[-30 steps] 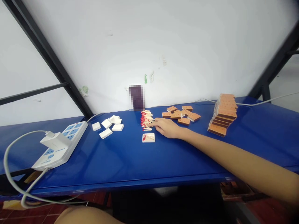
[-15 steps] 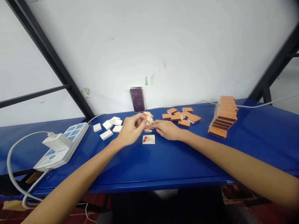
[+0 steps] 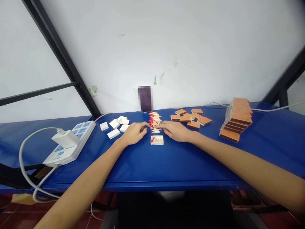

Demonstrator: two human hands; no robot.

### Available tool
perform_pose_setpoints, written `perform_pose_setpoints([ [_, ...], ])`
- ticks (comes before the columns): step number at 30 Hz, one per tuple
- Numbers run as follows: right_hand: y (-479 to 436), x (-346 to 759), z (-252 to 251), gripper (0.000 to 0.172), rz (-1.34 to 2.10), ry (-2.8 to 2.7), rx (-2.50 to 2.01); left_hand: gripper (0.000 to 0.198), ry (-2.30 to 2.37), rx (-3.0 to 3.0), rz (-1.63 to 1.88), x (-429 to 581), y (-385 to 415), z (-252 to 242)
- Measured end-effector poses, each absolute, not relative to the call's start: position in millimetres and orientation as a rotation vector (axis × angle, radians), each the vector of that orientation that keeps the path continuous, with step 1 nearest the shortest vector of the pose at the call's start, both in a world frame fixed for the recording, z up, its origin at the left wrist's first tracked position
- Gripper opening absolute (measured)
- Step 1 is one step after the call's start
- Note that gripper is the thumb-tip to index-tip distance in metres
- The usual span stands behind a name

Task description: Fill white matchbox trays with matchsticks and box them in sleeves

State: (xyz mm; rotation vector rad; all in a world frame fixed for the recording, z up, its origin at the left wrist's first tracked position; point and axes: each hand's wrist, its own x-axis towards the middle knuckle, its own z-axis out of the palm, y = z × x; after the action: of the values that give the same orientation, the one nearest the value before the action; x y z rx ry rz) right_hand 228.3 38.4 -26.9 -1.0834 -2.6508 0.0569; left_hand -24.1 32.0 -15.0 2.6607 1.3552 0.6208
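A pile of red-tipped matches (image 3: 154, 121) lies at the back middle of the blue table (image 3: 166, 165). My left hand (image 3: 133, 133) rests on the table at the pile's left edge, fingers curled and touching the matches. My right hand (image 3: 175, 131) lies at the pile's right edge, fingertips on the matches. Just in front of the pile, between both hands, sits a white open matchbox tray (image 3: 157, 140) with a few matches in it. Whether either hand pinches a match is hidden by the fingers.
Several empty white trays (image 3: 115, 125) lie to the left, and a white power strip (image 3: 71, 143) with a plugged adapter and cable further left. Loose orange matchbox sleeves (image 3: 190, 117) and a leaning stack of orange boxes (image 3: 237, 119) are at the right. A blurred dark object (image 3: 145, 99) leans on the wall.
My left hand came into view, rose above the pile, then dropped onto the table at the matches' left edge. My right hand stayed at the pile.
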Motion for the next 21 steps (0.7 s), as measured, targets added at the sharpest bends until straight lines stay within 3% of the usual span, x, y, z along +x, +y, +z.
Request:
perform_pose_setpoints([
  [21, 32.9, 227.6, -22.2, 0.048, 0.115, -2.552, -1.095, 0.027, 1.313, 2.611, 0.511, -23.0, 27.8, -14.0],
])
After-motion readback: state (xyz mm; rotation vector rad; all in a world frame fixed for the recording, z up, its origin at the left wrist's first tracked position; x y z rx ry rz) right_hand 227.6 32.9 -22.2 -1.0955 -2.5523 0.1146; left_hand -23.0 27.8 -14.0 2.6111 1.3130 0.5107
